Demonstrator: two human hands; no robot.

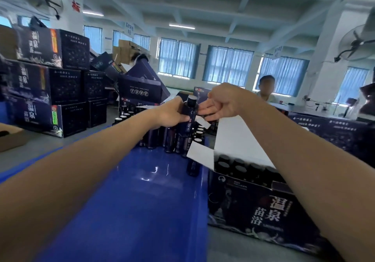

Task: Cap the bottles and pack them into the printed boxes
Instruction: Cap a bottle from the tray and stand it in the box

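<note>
Holding a dark bottle [189, 113] upright in the air, above the far end of a blue tray [142, 196], with a black cap [192, 99] sitting on its neck. Gripping the bottle round its upper body with the left hand [171, 113], fingers curling round the front. Reaching in from the opposite side with the right hand [221, 103], fingers [204, 109] stretching out almost straight and touching the bottle just below the cap, wrapping nothing. Hovering over more dark bottles [172, 137] crowding upright at the tray's far end, several of them showing pale tops. Looking past one more bottle [192, 168] standing alone just inside the tray's right rim. Working next to an open printed box [253, 207] sitting just beside the tray's right side, its white flaps [199, 155] standing open and rows of capped bottles [239, 167] sitting upright inside. Resting tray and box on a grey surface [40, 150], with a brown carton [10, 139] at the left edge and stacks of closed printed boxes [46, 79] rising beyond it. Facing another person [266, 87] sitting well back, in front of blue-curtained windows [227, 64].
</note>
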